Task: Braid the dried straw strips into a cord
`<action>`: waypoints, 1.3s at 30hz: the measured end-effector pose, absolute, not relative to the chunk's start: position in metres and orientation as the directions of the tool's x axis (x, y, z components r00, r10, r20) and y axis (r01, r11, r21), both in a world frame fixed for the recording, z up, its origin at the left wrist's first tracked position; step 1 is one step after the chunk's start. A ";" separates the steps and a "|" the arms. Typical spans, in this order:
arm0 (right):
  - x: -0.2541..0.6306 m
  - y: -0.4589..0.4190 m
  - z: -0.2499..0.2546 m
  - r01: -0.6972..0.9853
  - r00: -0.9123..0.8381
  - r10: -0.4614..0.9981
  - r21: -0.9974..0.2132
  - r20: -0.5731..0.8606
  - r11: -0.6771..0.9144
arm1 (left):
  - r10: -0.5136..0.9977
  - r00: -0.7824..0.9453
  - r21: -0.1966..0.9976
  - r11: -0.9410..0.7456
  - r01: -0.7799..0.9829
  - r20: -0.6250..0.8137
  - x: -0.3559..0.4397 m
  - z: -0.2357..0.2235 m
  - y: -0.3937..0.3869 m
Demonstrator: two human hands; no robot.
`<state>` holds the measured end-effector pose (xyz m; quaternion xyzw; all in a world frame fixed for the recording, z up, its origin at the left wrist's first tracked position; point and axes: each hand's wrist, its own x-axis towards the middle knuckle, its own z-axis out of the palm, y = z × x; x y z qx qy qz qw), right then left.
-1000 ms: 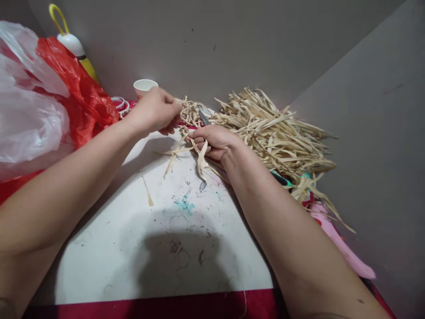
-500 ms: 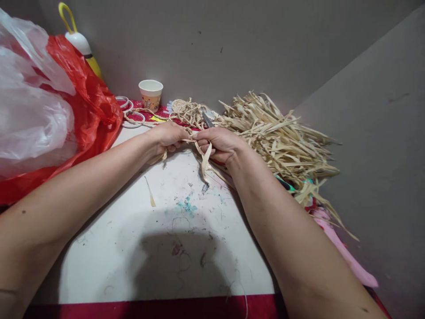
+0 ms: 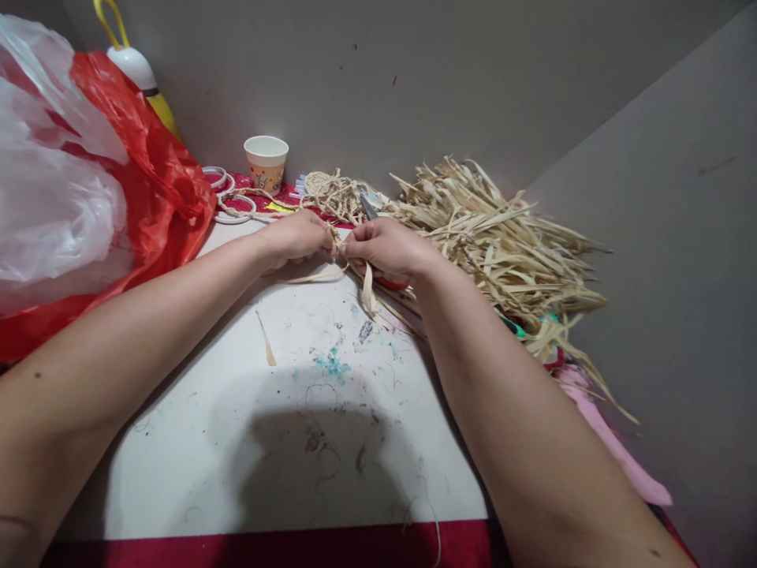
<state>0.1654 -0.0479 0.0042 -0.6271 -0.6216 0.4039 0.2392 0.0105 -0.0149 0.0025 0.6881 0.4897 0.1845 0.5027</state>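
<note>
My left hand (image 3: 304, 238) is closed in a pinch on a braided cord of dried straw-like strips near the middle of the white board (image 3: 225, 442). My right hand (image 3: 384, 248) pinches the loose strips at the same cord, its fingertips almost touching the left ones. A pale flat strip (image 3: 368, 293) hangs down below the right hand onto the board. Behind the hands lies a tangle of finished braid (image 3: 340, 197) with a coiled end. The blade of scissors (image 3: 368, 207) shows past my right hand, and part of a red handle (image 3: 391, 282) beneath it.
A large heap of dried strips (image 3: 497, 237) lies at the right. A paper cup (image 3: 266, 164) stands at the back near white rings (image 3: 236, 210). Red and clear plastic bags (image 3: 159, 189) fill the left, before a yellow-and-white bottle (image 3: 133, 69). Pink cloth (image 3: 609, 442) lies right.
The fingers have shifted their pinch on the cord, and the right hand's fingers have drawn together. One strip now stretches out leftward below my left hand. The view has moved slightly.
</note>
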 end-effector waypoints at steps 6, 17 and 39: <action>0.162 -0.046 -0.002 0.736 -0.117 0.990 -0.676 -0.076 0.035 | 0.853 0.437 0.880 0.052 0.472 -0.285 0.013 0.000 -0.018; 0.167 -0.058 0.020 0.710 -0.095 0.972 -0.699 -0.216 -0.086 | 0.876 0.401 0.897 0.075 0.436 -0.268 0.016 -0.006 -0.017; 0.140 -0.074 0.034 0.816 -0.339 0.855 -0.574 -0.392 0.061 | 0.743 0.525 0.910 0.343 0.234 -0.415 0.007 0.000 -0.006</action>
